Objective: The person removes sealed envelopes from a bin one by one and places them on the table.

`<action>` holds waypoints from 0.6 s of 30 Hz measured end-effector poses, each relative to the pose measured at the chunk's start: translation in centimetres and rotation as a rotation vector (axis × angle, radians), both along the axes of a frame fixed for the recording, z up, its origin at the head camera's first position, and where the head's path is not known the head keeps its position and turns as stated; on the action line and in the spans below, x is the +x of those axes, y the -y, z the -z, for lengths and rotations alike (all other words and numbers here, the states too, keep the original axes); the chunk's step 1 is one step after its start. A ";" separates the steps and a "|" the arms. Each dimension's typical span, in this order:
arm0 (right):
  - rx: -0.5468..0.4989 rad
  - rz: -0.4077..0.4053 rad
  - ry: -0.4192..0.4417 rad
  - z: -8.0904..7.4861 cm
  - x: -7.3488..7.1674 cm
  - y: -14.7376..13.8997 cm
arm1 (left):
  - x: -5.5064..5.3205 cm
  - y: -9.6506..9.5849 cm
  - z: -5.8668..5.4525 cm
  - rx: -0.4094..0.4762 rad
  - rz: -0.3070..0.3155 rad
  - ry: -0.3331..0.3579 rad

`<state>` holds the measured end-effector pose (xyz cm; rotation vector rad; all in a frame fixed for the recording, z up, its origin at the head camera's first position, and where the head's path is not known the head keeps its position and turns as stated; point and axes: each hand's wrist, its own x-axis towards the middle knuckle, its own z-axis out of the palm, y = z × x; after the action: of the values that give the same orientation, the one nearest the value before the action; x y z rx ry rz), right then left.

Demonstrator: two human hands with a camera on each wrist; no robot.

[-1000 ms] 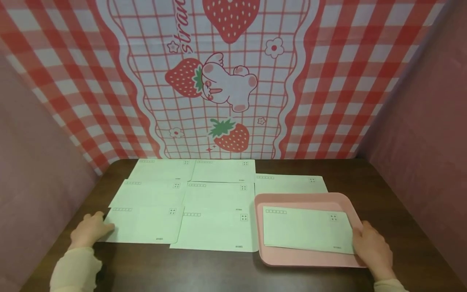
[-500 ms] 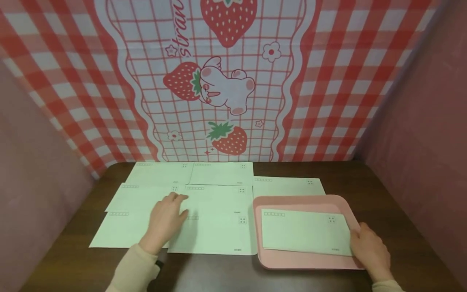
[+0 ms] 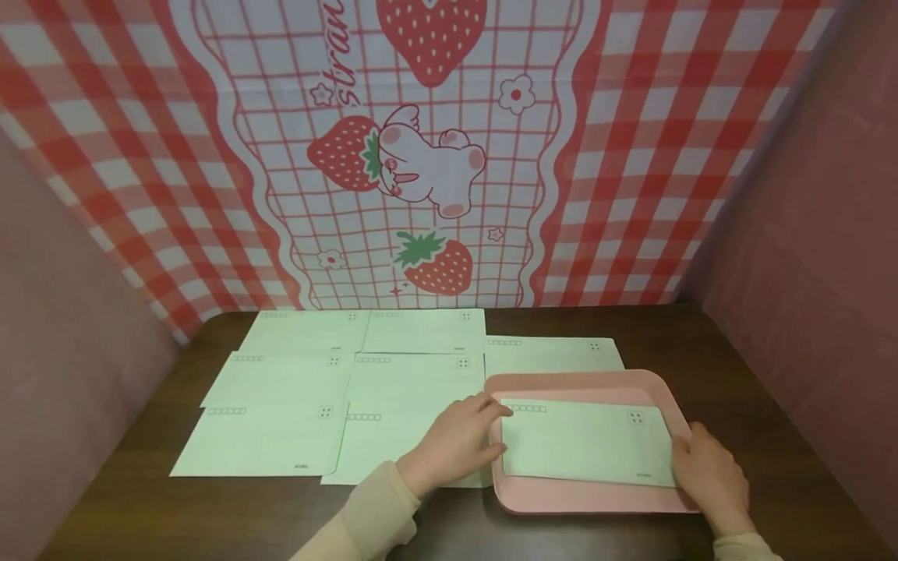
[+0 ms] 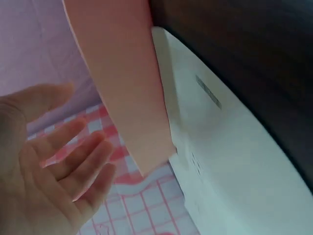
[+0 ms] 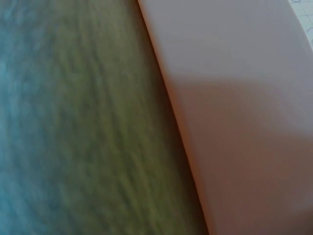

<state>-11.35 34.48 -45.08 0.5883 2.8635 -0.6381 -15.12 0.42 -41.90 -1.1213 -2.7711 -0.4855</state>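
A pink tray [image 3: 582, 499] stands on the table's right side with a white envelope [image 3: 585, 444] lying in it. My right hand [image 3: 714, 474] grips the tray's right rim, its thumb inside by the envelope's right end. My left hand [image 3: 452, 440] hovers at the tray's left rim, over a laid-out envelope. In the left wrist view the left hand [image 4: 58, 171] has loosely bent, spread fingers and holds nothing, apart from the tray wall [image 4: 115, 83]. The right wrist view shows the tray's outer side [image 5: 239, 122] but not the right hand.
Several white envelopes lie in rows left of the tray, such as the front left envelope [image 3: 259, 444] and a back one [image 3: 428, 331]. Another envelope [image 3: 554, 354] is partly hidden behind the tray. A strawberry-patterned cloth [image 3: 435, 179] hangs behind the dark table [image 3: 126, 467].
My left hand has left the front left envelope and swept right, over the laid-out envelopes, to the tray's left rim. My right hand has stayed at the tray's right rim.
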 end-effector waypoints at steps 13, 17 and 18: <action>-0.002 -0.014 0.003 0.0 0.3 -0.1 | -1.9 -3.9 0.9 -0.259 -0.018 0.077; -0.001 -0.003 -0.002 0.1 0.3 -0.1 | -2.3 -4.8 1.1 -0.395 -0.044 0.066; -0.002 -0.004 -0.005 0.1 0.2 0.0 | -2.3 -4.9 1.1 -0.432 -0.055 0.062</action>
<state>-11.14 34.52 -45.20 0.5814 2.8681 -0.6422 -17.39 5.35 -42.95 -1.1117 -3.0393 0.0962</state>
